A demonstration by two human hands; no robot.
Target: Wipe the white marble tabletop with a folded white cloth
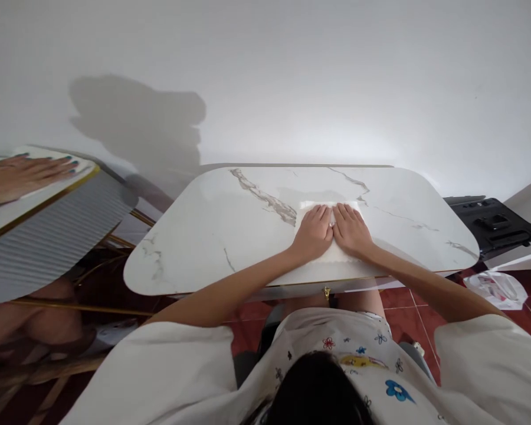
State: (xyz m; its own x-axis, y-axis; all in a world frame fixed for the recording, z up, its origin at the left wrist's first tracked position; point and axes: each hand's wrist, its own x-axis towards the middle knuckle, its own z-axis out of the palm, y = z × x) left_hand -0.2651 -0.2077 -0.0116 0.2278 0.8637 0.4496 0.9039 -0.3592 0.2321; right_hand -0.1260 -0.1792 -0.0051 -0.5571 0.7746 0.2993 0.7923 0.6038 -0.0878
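A white cloth or paper sheet lies on the white marble-patterned table, right of its middle. My left hand rests flat on the sheet's left part, palm down. Beside it, my right hand lies palm down on the right part, the thumbs close together. The fingers of both hands are stretched forward towards the sheet's far edge. What is under the palms is hidden.
At the left, another person's hand lies on a white cloth on a second, gold-edged table. A black case stands beyond the table's right end. A clear plastic bag is on the red tiled floor. The wall runs behind the table.
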